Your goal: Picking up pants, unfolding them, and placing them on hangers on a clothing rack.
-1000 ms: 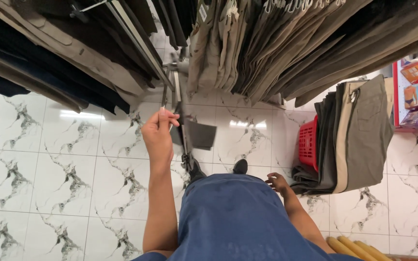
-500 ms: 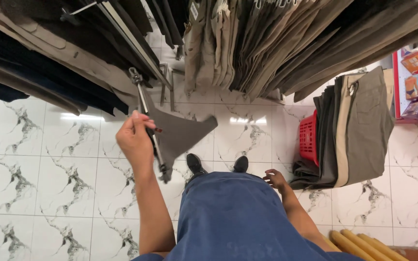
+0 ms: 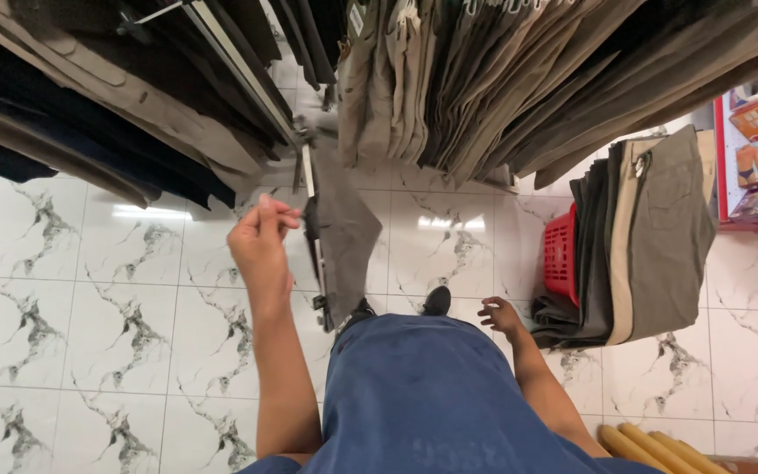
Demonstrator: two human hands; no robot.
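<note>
Marble tile floor, grey trousers (image 3: 344,233) just beside left hand (image 3: 259,246)

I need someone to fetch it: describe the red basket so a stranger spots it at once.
Look to the white marble-patterned tile floor on the right, below the hanging rack of khaki trousers. There the red basket stands, half hidden behind a stack of folded trousers. It is the only bright red, slotted plastic thing there.
</note>
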